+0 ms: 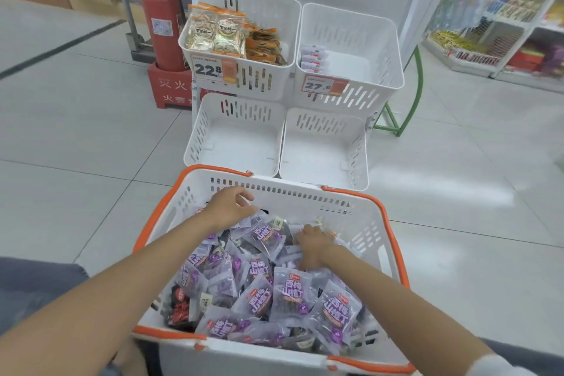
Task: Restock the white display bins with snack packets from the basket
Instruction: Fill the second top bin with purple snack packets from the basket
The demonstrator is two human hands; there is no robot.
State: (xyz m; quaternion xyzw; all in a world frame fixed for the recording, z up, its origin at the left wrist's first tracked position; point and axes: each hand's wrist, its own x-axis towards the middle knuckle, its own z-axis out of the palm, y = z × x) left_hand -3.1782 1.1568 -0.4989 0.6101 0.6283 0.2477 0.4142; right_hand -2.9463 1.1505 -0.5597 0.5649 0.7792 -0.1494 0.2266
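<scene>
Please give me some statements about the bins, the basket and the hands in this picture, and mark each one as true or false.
1. The lower left bin and the lower right bin hold nothing. True.
2. The basket has blue handles. False: the handles are orange.
3. The upper left bin holds golden packets. True.
4. The fire extinguisher stands to the right of the bins. False: it stands to their left.
5. The left hand and the right hand both reach into the basket. True.
</scene>
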